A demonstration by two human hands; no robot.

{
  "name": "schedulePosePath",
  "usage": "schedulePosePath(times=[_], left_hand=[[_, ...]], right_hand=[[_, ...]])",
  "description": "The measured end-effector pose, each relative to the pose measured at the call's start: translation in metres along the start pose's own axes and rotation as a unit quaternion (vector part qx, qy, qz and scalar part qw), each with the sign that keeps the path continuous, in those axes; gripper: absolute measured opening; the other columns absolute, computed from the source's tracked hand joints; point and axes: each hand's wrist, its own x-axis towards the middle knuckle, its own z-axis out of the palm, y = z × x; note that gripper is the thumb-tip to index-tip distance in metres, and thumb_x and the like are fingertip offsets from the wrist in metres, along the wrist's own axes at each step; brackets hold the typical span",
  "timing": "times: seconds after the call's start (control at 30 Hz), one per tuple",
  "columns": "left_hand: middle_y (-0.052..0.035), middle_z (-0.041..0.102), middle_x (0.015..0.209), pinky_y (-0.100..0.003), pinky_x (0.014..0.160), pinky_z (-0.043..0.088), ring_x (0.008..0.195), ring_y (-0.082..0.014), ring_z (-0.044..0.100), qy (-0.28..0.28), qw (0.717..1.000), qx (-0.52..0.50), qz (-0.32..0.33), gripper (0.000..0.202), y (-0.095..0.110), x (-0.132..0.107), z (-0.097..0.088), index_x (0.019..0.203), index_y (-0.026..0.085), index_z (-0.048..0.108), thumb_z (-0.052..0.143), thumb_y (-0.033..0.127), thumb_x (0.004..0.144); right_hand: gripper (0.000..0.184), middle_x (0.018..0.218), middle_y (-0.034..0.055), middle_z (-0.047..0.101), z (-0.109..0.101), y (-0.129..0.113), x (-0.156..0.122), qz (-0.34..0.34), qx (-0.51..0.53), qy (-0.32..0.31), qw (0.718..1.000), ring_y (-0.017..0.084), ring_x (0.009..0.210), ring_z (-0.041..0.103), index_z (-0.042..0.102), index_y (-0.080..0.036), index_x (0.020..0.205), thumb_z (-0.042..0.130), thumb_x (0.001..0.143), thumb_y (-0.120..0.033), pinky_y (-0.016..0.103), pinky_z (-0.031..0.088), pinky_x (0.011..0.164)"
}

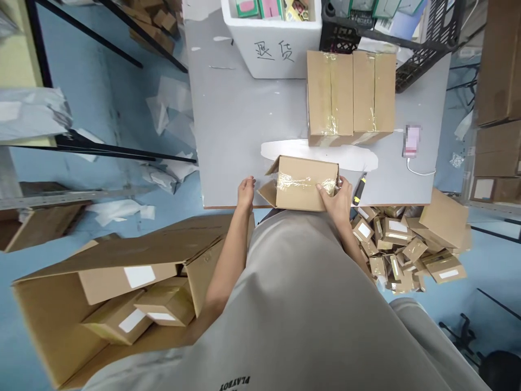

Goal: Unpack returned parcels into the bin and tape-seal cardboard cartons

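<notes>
The cardboard box [307, 179] lies at the near edge of the worktop [228, 130], right in front of the person. The right hand [340, 200] is clamped on its right end, thumb on the top face; the left hand [245, 193] is apart from it, just beyond its left end, fingers curled, and whether anything is pinched there I cannot tell. As for progress, shiny clear tape runs along the top of the box, so that seam looks done, while the flaps [267, 194] at the left end stand open and that end appears unsealed; the contents are hidden. Farther back, two cartons [330, 98] stand side by side with tape down their tops and look closed. A black-and-yellow cutter [360, 189] lies just to the right of the right hand. For writing, the white bin [280, 54] at the far side bears handwritten characters, 退货, meaning returned goods. The grey shirt [293, 293] reads PLAYBOY, upside down from this view. White labels show on boxes inside the large carton [49, 320] at near left and on the heap of small boxes [396, 233] at right, but their print is too small to read.
</notes>
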Motion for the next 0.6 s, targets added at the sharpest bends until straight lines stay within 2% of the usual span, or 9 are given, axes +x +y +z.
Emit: schedulePosePath(times=[0.1,0.2,0.3,0.4,0.5,0.6], left_hand=[[-0.0183,0.077,0.145,-0.041,0.116,0.054,0.139,-0.0282,0.070,-0.026,0.998,-0.017,-0.059,0.045,0.004,0.009,0.021,0.132,0.018,0.070,0.051,0.054,0.113],[-0.0171,0.080,0.140,-0.037,0.107,0.056,0.129,-0.0266,0.074,-0.065,0.994,-0.035,-0.082,0.046,0.015,0.013,0.046,0.132,0.018,0.072,0.053,0.057,0.114],[-0.0154,0.084,0.128,-0.032,0.092,0.059,0.108,-0.0237,0.079,-0.144,0.980,-0.084,-0.109,0.048,0.032,0.006,0.073,0.126,0.018,0.074,0.062,0.062,0.110],[-0.0128,0.084,0.108,-0.030,0.077,0.059,0.089,-0.0228,0.077,-0.221,0.956,-0.138,-0.137,0.051,0.051,-0.009,0.095,0.116,0.018,0.076,0.076,0.067,0.101],[-0.0108,0.085,0.106,-0.028,0.073,0.058,0.089,-0.0224,0.077,-0.266,0.947,-0.141,-0.113,0.051,0.065,-0.024,0.095,0.111,0.018,0.079,0.092,0.061,0.087],[-0.0103,0.085,0.123,-0.027,0.079,0.059,0.106,-0.0247,0.078,-0.259,0.958,-0.114,-0.041,0.058,0.076,-0.032,0.067,0.118,0.020,0.082,0.098,0.058,0.077]], right_hand=[[0.089,0.135,0.0191,0.072,-0.005,0.017,0.013,0.031,0.052,-0.009,0.998,0.033,0.121,0.071,0.063,-0.018,0.149,0.083,0.087,-0.079,0.052,0.061,0.111],[0.089,0.131,0.0174,0.078,-0.026,0.044,0.029,0.057,0.134,-0.020,0.989,0.031,0.115,0.075,0.066,-0.018,0.143,0.085,0.083,-0.080,0.049,0.063,0.108],[0.086,0.134,0.0165,0.080,-0.047,0.069,0.040,0.074,0.209,-0.024,0.975,0.031,0.123,0.077,0.071,-0.019,0.137,0.086,0.079,-0.081,0.047,0.063,0.112],[0.083,0.142,0.0164,0.080,-0.062,0.085,0.043,0.097,0.253,-0.018,0.963,0.032,0.133,0.075,0.073,-0.020,0.135,0.087,0.078,-0.080,0.048,0.060,0.119],[0.080,0.145,0.0156,0.080,-0.067,0.094,0.042,0.116,0.291,-0.022,0.949,0.031,0.138,0.074,0.074,-0.021,0.132,0.091,0.077,-0.076,0.049,0.057,0.123],[0.076,0.145,0.0128,0.080,-0.055,0.095,0.043,0.130,0.334,-0.051,0.932,0.031,0.139,0.074,0.074,-0.025,0.131,0.094,0.075,-0.073,0.048,0.060,0.121]])
